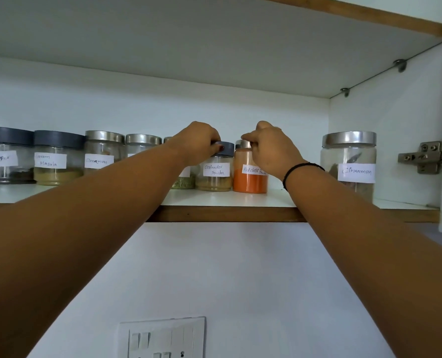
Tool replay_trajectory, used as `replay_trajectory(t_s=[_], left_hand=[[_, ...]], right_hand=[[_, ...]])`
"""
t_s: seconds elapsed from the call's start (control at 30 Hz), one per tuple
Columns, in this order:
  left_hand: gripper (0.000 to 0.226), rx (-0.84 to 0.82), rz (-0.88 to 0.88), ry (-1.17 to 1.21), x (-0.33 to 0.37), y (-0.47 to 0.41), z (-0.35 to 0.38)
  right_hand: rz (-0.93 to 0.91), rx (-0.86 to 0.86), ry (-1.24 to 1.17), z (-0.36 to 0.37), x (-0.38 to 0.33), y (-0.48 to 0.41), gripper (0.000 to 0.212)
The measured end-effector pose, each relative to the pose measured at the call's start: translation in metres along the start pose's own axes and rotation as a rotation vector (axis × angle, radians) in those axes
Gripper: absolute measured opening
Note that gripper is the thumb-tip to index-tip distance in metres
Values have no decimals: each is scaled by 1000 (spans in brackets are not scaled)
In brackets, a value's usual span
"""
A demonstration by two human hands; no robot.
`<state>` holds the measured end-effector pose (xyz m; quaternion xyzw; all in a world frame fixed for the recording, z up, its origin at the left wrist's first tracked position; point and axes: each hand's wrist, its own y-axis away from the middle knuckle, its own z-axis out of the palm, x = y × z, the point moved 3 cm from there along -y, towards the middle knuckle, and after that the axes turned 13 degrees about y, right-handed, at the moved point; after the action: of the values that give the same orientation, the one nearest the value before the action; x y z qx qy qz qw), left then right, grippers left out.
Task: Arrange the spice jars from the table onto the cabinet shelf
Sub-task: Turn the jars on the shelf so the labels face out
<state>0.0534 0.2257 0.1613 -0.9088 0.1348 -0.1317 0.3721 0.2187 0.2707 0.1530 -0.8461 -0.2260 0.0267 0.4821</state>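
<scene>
Several labelled glass spice jars stand in a row on the white cabinet shelf [240,198]. My left hand [198,143] grips the grey lid of the coriander powder jar [214,177]. My right hand [269,148] grips the steel lid of the red chilli powder jar [249,180], which holds orange powder. The two jars stand side by side, nearly touching. A jar with green contents [182,182] is half hidden behind my left wrist.
To the left stand the black pepper jar [5,161], garam masala jar [55,161] and a cinnamon jar [101,156]. A large cinnamon jar [349,164] stands at the right. A door hinge [426,157] sits on the right wall; a switch plate [163,338] hangs below.
</scene>
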Motion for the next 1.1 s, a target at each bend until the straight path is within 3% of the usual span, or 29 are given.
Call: replay_trajectory(t_s=[0.2,0.4,0.57,0.77,1.1], left_hand=[[29,-8,13,21,-1,1,4],[47,66,24,66,-2,3,3],[40,84,20,80,-6,1,2],[24,148,89,-24,-1,5,-3],[23,188,68,-28,-4,6,-3]], right_hand=[[6,24,11,-6,3,12,45],[39,13,-77,-3,8,12,49],[20,15,-97,-3,7,13,41],[146,203,-159,-12,13,11,28],[168,132,-145,-9,13,12,19]])
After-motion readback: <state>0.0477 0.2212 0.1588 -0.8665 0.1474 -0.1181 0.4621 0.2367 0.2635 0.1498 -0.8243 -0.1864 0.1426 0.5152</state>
